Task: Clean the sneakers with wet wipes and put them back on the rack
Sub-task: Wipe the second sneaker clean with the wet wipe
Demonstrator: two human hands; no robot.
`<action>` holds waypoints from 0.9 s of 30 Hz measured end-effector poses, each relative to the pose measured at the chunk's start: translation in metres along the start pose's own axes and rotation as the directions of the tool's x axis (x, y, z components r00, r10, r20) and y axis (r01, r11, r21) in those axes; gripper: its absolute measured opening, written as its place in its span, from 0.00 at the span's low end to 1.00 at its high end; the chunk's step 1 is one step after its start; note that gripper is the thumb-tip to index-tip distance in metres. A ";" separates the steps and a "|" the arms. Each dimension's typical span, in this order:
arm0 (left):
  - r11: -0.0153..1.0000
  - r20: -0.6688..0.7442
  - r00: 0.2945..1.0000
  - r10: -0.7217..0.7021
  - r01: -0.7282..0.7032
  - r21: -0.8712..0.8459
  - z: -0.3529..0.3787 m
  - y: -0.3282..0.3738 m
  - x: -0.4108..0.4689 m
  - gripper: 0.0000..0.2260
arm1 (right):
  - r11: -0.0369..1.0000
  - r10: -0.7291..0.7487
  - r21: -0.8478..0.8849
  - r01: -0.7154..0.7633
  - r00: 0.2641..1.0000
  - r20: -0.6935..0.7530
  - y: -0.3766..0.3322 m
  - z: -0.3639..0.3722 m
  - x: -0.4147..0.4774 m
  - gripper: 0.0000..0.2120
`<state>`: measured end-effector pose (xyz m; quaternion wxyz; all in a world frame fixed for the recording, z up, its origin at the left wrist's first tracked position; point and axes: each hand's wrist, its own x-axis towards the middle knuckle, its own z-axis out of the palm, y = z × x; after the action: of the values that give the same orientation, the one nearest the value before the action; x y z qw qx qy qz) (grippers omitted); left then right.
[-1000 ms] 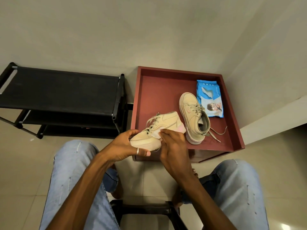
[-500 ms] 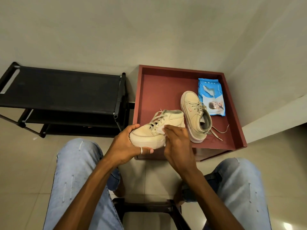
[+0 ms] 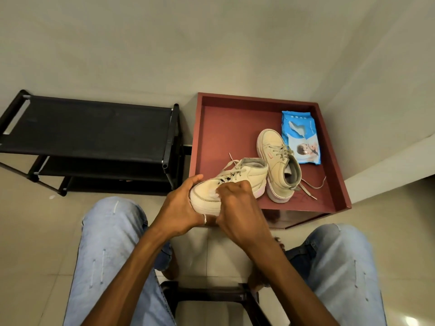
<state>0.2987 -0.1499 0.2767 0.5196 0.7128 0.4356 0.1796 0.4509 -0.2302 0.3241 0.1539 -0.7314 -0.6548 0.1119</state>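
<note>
One sneaker (image 3: 247,175), gripped at its toe by the curled fingers of the left hand (image 3: 181,208) over the red tray's (image 3: 226,128) near edge, was judged mid-wipe under a wet wipe (image 3: 215,196) pinched in the right hand (image 3: 237,208), while the other sneaker (image 3: 277,165) lay on the tray and neither was yet set on the rack (image 3: 89,128).

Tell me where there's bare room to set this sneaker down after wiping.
Bare: the far-left floor of the red tray, between its left wall and the resting sneaker, and the top shelf of the black rack. Crowded: the tray's right side, where that sneaker, its loose laces and the wipes pack lie close together.
</note>
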 end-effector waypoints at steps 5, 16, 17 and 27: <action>0.999 0.004 1.000 0.027 -0.027 0.045 0.002 0.001 0.001 0.51 | 1.000 0.011 -0.026 -0.011 1.000 -0.011 -0.005 0.012 -0.003 0.16; 0.997 0.020 0.999 0.046 -0.047 0.058 0.000 0.000 0.000 0.52 | 0.987 -0.059 0.146 0.063 0.998 -0.032 0.002 0.010 -0.001 0.14; 0.997 0.022 0.999 0.045 -0.046 0.062 -0.001 0.000 0.000 0.53 | 0.990 -0.067 0.124 0.068 0.998 -0.014 0.010 0.008 -0.004 0.15; 0.999 -0.039 0.999 0.035 -0.035 0.008 -0.001 -0.001 0.005 0.44 | 0.987 -0.033 0.151 0.059 0.985 -0.170 -0.019 0.012 -0.026 0.15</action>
<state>0.3005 -0.1455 0.2750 0.5052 0.7185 0.4337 0.2009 0.4257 -0.2535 0.3190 0.2675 -0.7086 -0.6456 0.0974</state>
